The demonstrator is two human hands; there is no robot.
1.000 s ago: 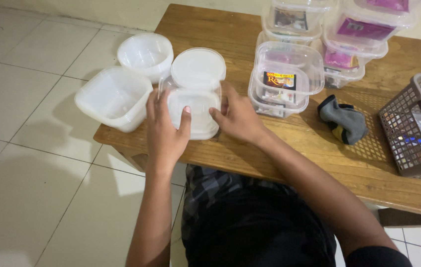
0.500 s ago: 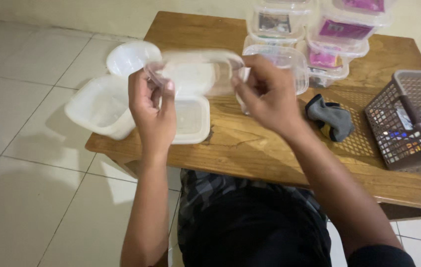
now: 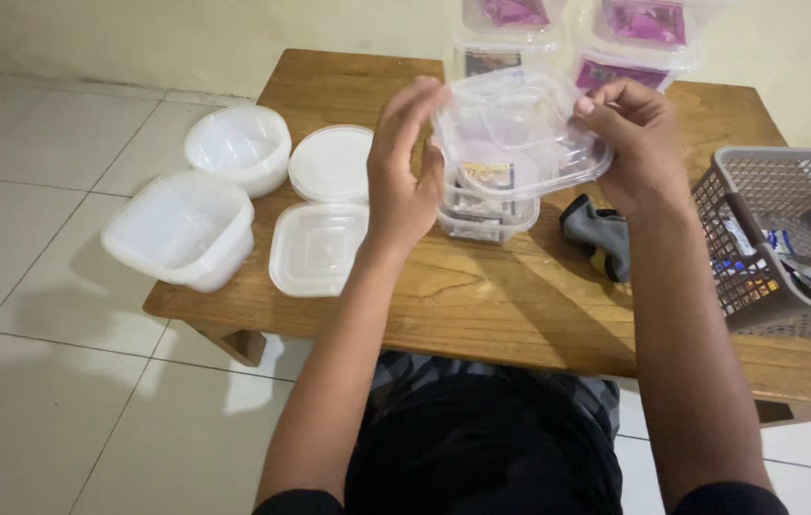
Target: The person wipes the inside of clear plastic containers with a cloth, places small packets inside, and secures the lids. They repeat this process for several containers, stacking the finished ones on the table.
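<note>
Both of your hands hold one clear plastic container (image 3: 520,129) up in the air. Your left hand (image 3: 403,172) grips its left side, with the fingers up along the wall. Your right hand (image 3: 636,143) grips its right rim, with the fingers curled over the edge. The container is tilted, and you can see right through it.

Just under the container, between your two hands, a stack of clear containers (image 3: 486,205) with small packets inside sits on the wooden table (image 3: 482,296). Past your hands, at the far edge of the table, stand more clear tubs with purple packets (image 3: 634,29).

To the left of your left hand lies a square white lid (image 3: 318,248), flat on the table. A round white lid (image 3: 331,162) lies just behind it. Further left sit a round white bowl (image 3: 236,148) and a square white tub (image 3: 179,229), both near the table's left edge.

Below your right hand, a grey sock (image 3: 598,234) lies crumpled on the table. To the right of your right arm stands a grey plastic basket (image 3: 777,238) with holes in its walls and small things inside.
</note>
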